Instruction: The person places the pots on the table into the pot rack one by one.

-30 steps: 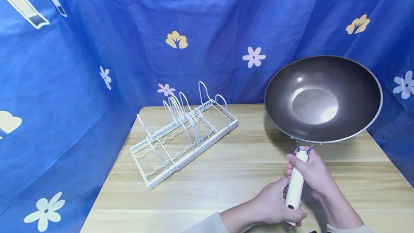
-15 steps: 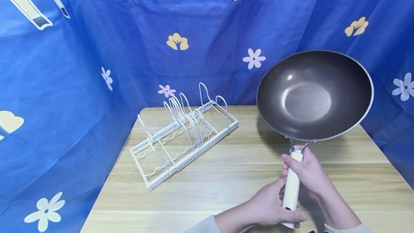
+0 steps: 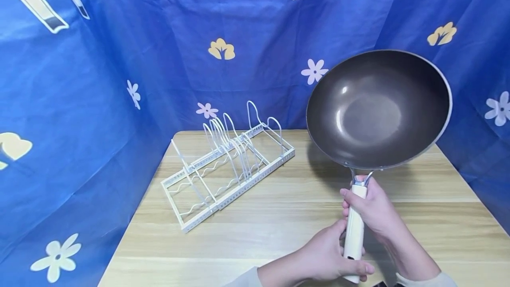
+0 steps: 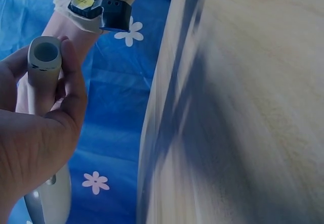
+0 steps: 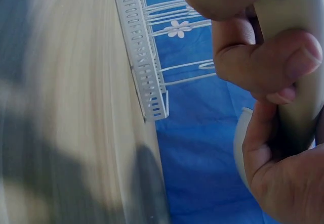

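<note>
A dark wok [image 3: 374, 114] with a pale rim and a white handle [image 3: 353, 234] is held above the right side of the table, its inside tilted toward me. My right hand [image 3: 376, 211] grips the handle near the metal bracket that joins it to the bowl. Lower down, my left hand [image 3: 328, 254] holds the handle's end between thumb and fingers. In the left wrist view, the handle's hollow end [image 4: 45, 52] shows between the left fingers. The right wrist view has curled fingers [image 5: 258, 62] around the handle, with the bowl mostly hidden.
A white wire pan rack [image 3: 229, 167] with several upright loops lies slantwise on the left half of the wooden table [image 3: 255, 242]. Blue patterned cloth [image 3: 255, 21] hangs behind and on both sides, close to the table's edges.
The wok has moved left and slightly up, and its bowl tilts more toward me. Both hands have shifted a little left with the handle, keeping their grips. The rack stays in place.
</note>
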`<act>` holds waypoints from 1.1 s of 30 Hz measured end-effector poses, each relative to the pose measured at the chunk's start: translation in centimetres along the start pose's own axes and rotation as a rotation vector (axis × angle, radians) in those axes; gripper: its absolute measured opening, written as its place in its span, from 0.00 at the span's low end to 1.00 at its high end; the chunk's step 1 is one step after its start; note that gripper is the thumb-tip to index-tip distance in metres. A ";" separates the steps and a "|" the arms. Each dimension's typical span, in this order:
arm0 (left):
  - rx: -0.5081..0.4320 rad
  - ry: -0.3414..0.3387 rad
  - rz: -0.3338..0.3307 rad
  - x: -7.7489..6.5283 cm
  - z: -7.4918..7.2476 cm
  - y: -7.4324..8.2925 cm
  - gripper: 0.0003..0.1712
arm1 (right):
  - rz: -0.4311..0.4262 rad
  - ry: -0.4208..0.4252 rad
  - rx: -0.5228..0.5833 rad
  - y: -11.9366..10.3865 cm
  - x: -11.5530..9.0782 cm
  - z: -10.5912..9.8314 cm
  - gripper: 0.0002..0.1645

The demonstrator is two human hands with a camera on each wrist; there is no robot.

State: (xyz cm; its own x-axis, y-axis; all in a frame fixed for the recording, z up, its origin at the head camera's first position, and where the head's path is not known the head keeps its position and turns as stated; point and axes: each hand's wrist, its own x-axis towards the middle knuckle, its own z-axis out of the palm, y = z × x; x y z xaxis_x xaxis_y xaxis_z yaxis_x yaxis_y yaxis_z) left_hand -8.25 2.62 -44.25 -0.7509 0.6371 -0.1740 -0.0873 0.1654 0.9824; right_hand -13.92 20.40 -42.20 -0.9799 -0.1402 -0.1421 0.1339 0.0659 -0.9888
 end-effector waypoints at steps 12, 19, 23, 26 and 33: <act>-0.055 0.003 0.001 -0.7 -0.2 0.4 0.27 | -0.022 0.026 -0.078 -1.3 0.2 1.2 0.23; -0.134 0.005 -0.001 -1.2 -0.4 0.6 0.28 | -0.034 0.031 -0.115 -2.0 0.3 1.8 0.24; -0.178 0.004 0.015 -1.4 -0.7 0.5 0.32 | -0.033 0.027 -0.125 -2.4 0.4 2.2 0.25; -0.204 0.012 0.022 -1.5 -0.8 0.6 0.34 | -0.040 0.019 -0.134 -2.8 0.5 2.7 0.24; -0.207 0.025 0.030 -1.9 -1.1 0.8 0.36 | -0.035 0.010 -0.172 -3.3 0.7 3.4 0.25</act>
State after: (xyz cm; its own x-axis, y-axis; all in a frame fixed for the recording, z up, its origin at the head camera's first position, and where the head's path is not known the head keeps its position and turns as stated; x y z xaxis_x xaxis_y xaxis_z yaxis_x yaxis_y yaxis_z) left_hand -7.62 0.66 -43.06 -0.7712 0.6198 -0.1450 -0.1952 -0.0135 0.9807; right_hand -14.56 16.69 -39.19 -0.9850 -0.1359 -0.1062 0.0731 0.2288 -0.9707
